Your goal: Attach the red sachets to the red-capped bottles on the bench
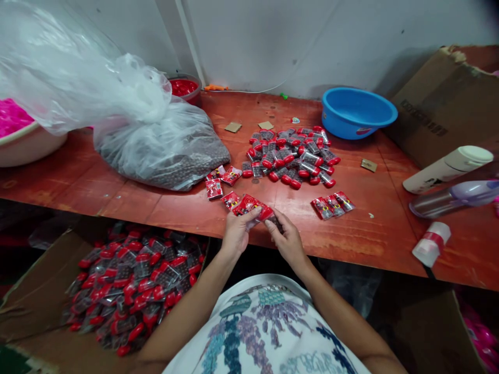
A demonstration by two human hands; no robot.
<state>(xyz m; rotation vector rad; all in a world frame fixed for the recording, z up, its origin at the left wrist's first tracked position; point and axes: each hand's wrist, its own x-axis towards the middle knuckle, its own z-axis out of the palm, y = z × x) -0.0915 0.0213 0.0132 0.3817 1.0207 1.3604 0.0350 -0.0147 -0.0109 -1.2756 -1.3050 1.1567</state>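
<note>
Both my hands meet at the table's front edge. My left hand (236, 229) is closed on a red printed packet (246, 203), thumb on top. My right hand (288, 238) pinches a small clear red-capped bottle (277, 224) with dark contents, touching the packet's right end; fingers partly cover it. Just beyond my left hand lie several loose red packets (214, 189). A heap of small clear bottles with red caps (290, 156) spreads over the table behind my hands. Right of them, a row of three red-topped packets (332, 204) lies flat.
A clear plastic bag of dark beads (163, 148) stands at left on the red-brown table (366, 241). A blue basin (358, 111), a cardboard box (448, 104), a white flask (446, 169) and a clear bottle (436, 201) are at right. Below left, an open carton (42, 296) holds more red-capped bottles.
</note>
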